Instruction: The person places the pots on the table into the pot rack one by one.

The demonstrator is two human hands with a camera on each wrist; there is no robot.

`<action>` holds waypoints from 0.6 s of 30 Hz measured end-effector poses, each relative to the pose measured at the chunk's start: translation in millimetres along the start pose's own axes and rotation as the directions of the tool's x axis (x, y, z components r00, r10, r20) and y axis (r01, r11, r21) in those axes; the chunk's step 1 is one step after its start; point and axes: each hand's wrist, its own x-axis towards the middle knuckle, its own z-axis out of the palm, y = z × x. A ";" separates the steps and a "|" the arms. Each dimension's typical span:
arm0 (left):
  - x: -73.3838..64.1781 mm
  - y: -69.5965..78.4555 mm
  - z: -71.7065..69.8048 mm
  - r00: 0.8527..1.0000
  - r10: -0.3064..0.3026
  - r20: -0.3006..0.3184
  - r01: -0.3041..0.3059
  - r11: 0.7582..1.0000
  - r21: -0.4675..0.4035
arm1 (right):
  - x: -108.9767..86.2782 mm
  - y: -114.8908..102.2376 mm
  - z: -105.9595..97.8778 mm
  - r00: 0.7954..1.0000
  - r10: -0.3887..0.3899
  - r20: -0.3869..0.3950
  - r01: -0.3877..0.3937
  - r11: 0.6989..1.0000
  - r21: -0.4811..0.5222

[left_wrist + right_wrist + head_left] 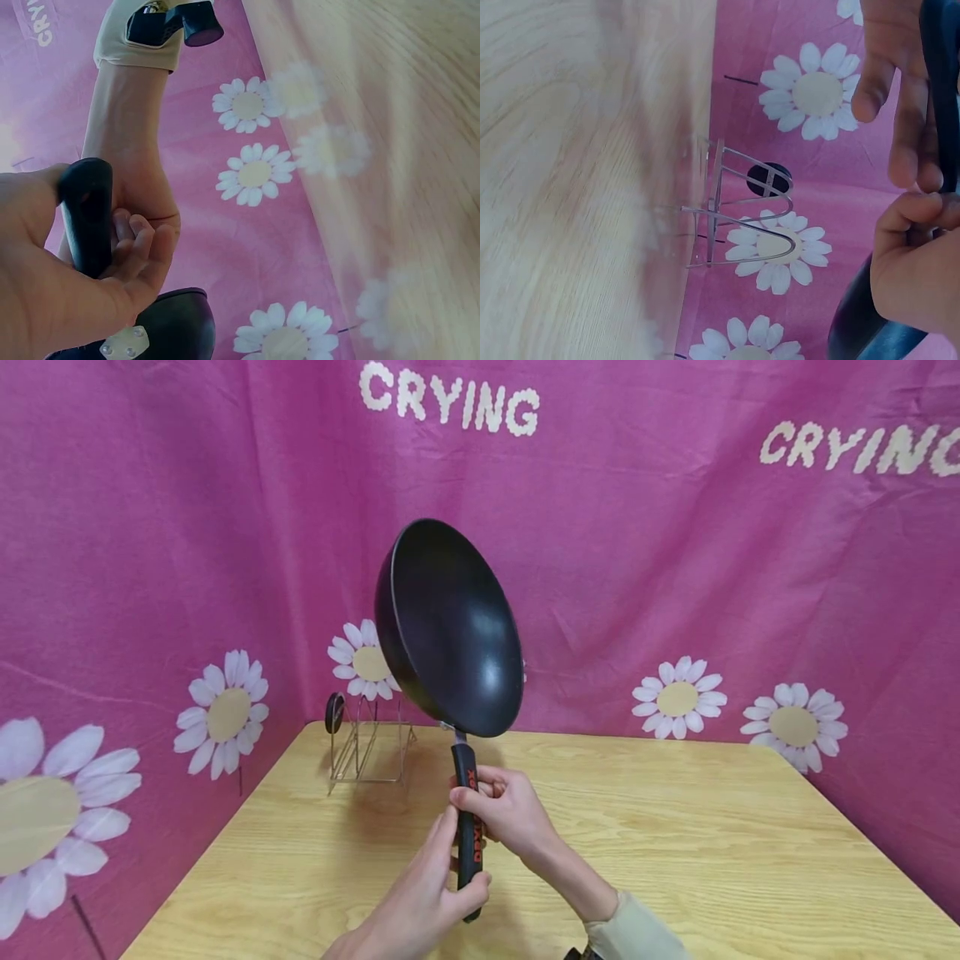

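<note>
A deep black wok (457,627) is held up above the table, its bowl at the top and its inside facing me. Its long black handle (467,843) has red lettering and points down toward me. My right hand (513,810) pinches the upper handle between thumb and fingers, just below the bowl. Lower down, my left hand (423,881) holds the handle near its end, with the thumb across its right side. In the left wrist view, the handle's end (88,195) shows between left thumb and fingers. Beside it, a riveted bracket (125,345) joins the handle to the bowl.
A wire rack (367,752) with a round black disc (335,713) stands at the back left of the wooden table (675,860). Pink cloth (637,568) with daisies and lettering hangs behind the table and along both sides.
</note>
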 end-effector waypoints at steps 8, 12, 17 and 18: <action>-1.9 -1.1 -0.8 0.994 0.046 -0.101 -0.042 0.998 0.038 | 6.5 -0.7 3.0 0.998 -0.052 0.040 0.053 0.999 -0.013; -2.1 -1.9 -1.9 0.992 0.020 -0.121 -0.027 0.998 -0.061 | 11.7 -1.5 6.1 0.995 -0.087 0.055 0.091 0.994 -0.059; -7.0 -2.2 -5.0 0.979 -0.018 -0.205 0.015 1.000 -0.016 | 16.1 -4.0 9.4 0.987 -0.111 0.112 0.125 0.985 -0.123; -7.5 -1.8 -5.9 0.974 -0.016 -0.228 0.020 1.000 0.012 | 16.8 -4.7 10.2 0.986 -0.115 0.118 0.130 0.983 -0.129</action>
